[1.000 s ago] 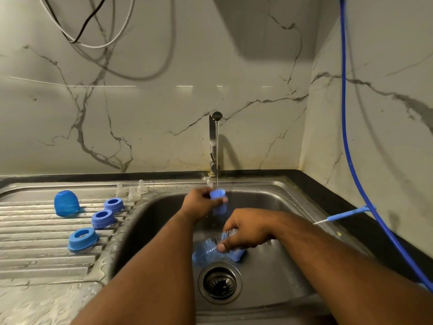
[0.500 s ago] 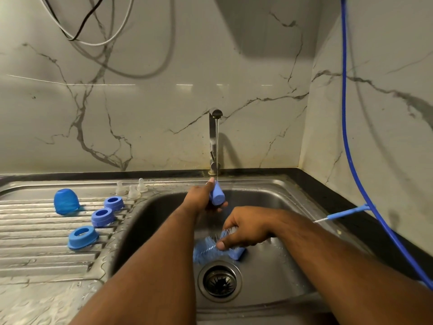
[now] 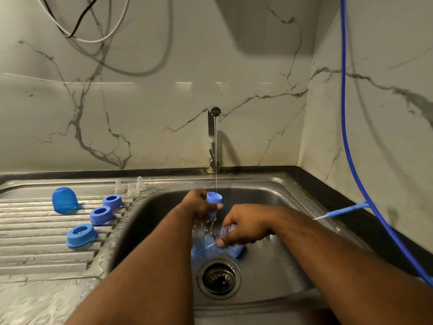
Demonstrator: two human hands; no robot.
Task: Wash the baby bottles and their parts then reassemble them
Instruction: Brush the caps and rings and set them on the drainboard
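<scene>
My left hand [image 3: 199,205] holds a small blue cap [image 3: 213,200] mouth up under the thin stream from the tap [image 3: 212,139]. Water spills over it into the sink [image 3: 269,198]. My right hand [image 3: 246,227] grips a blue bottle brush [image 3: 206,247] low in the basin, just above the drain [image 3: 219,279]. On the draining board [image 3: 35,252] at the left lie three blue collar rings [image 3: 102,215], a blue dome cap [image 3: 64,199] and three clear teats [image 3: 130,187].
A thin blue nipple brush [image 3: 344,210] rests on the dark counter at the right. A blue hose [image 3: 346,113] hangs down the right wall. Cables loop on the marble wall at top left. The draining board is wet.
My left hand has turned the blue cap from tilted sideways to mouth up under the stream. My right hand and the brush have barely moved.
</scene>
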